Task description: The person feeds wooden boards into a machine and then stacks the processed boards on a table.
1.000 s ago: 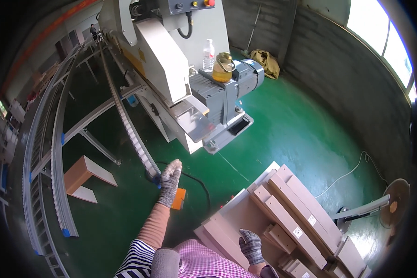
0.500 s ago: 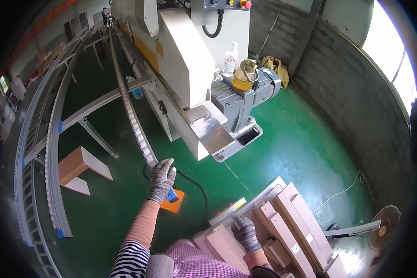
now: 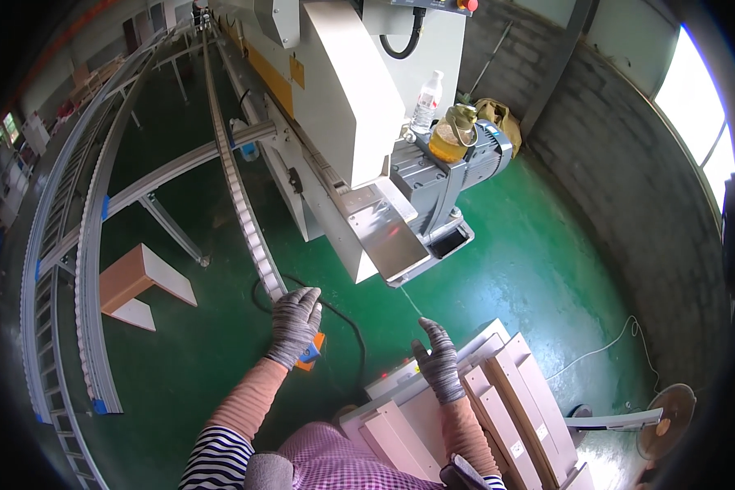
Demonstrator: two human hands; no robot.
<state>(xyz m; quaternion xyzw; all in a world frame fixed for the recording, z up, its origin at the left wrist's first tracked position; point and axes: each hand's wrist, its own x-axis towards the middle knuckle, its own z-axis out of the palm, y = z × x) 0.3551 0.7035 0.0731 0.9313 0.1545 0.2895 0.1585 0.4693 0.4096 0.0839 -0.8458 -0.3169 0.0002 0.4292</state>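
Observation:
My left hand point(image 3: 296, 327), in a grey striped glove, is at the near end of the narrow roller rail point(image 3: 257, 249), covering its tip. Its fingers lie loosely stretched with no object visible in them; whether the palm touches the rail is hidden. My right hand point(image 3: 438, 359), gloved alike, is raised above the pale pink panels point(image 3: 498, 408), thumb and fingers apart and nothing held. Ahead of both hands stands the white machine point(image 3: 355, 90) with a shiny metal outfeed plate point(image 3: 388, 243).
A grey motor point(image 3: 433, 180) carries a clear bottle point(image 3: 427, 102) and a jar of yellow liquid point(image 3: 452, 140). An orange-and-blue floor device point(image 3: 310, 355) and a black cable point(image 3: 355, 327) lie below. Left are roller conveyors point(image 3: 90, 286) and a panel piece point(image 3: 143, 282); right, a fan point(image 3: 665, 420).
My right hand has risen forward from low among the panels, and its fingers have spread. My left hand stays at the rail end. The view has shifted slightly.

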